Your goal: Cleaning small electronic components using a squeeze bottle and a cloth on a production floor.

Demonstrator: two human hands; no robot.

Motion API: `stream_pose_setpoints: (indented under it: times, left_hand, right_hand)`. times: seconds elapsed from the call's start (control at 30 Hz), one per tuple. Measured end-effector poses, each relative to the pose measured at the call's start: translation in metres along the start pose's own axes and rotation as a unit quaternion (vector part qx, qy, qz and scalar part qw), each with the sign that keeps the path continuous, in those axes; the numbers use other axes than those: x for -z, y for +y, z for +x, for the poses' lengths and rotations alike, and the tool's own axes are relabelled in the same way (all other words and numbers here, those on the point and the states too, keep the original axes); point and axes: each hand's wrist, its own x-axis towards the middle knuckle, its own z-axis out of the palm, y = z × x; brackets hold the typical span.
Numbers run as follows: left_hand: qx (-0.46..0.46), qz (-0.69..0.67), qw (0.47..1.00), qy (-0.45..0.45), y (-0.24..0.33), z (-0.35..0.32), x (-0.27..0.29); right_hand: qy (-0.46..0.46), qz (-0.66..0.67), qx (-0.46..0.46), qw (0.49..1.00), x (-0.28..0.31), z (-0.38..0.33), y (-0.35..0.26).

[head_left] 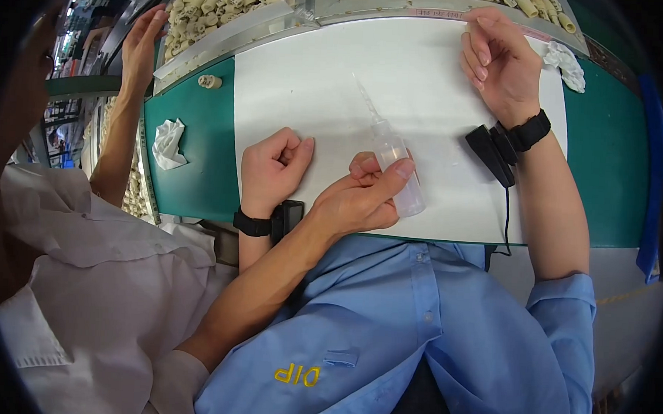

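In the head view, a translucent squeeze bottle [395, 147] with a thin nozzle aimed toward eleven o'clock is near the middle, over a white sheet [315, 73] on the green surface [606, 182]. A co-worker's near hand [358, 197], coming in from seven o'clock, pinches it between thumb and curled fingers.

At nine o'clock from the bottle, the wearer's left hand [275, 169] is folded into a loose fist, with nothing visible in it. Toward half past one, the right hand [504, 66] is half open, fingers softly bent, nothing seen in its grasp; a crumpled white tissue [565, 67] lies just beside it at three o'clock. A black strap [531, 130] rings the right wrist.

Farther out at ten o'clock stands a small beige cylinder [210, 82]; beyond it are a tray of similar pieces [225, 14] and the co-worker's far hand [140, 47], raised.
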Motion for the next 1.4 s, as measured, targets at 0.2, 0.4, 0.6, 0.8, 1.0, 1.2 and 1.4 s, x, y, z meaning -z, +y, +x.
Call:
stream_pose_setpoints:
  times: [0.2, 0.4, 0.6, 0.8, 1.0, 1.2, 1.4]
  left_hand:
    - [-0.007, 0.018, 1.000, -0.007, 0.002, 0.002, 0.002]
    - [0.003, 0.038, 0.999, -0.024, 0.002, 0.006, 0.002]
    - [-0.064, 0.070, 0.990, 0.104, -0.022, 0.000, -0.023]
    - [-0.011, -0.008, 0.999, 0.047, -0.019, -0.006, -0.020]
    - [-0.005, 0.002, 0.994, 0.108, -0.019, -0.005, -0.029]
    - [-0.140, 0.046, 0.966, 0.213, -0.035, 0.006, -0.042]
    - [0.031, -0.020, 0.995, 0.088, -0.018, -0.006, -0.033]
  right_hand:
    - [0.002, -0.007, -0.002, 1.000, 0.003, 0.001, -0.001]
    - [0.028, -0.009, 0.002, 1.000, -0.006, 0.001, -0.006]
    - [0.059, -0.012, -0.020, 0.998, -0.014, -0.001, -0.006]
    - [0.060, 0.021, -0.035, 0.997, -0.019, -0.003, -0.008]
    - [0.067, 0.022, -0.042, 0.997, -0.016, -0.001, -0.008]
    - [0.085, 0.009, -0.033, 0.996, -0.014, -0.005, -0.010]
    - [0.074, -0.006, -0.020, 0.997, -0.018, -0.001, -0.005]
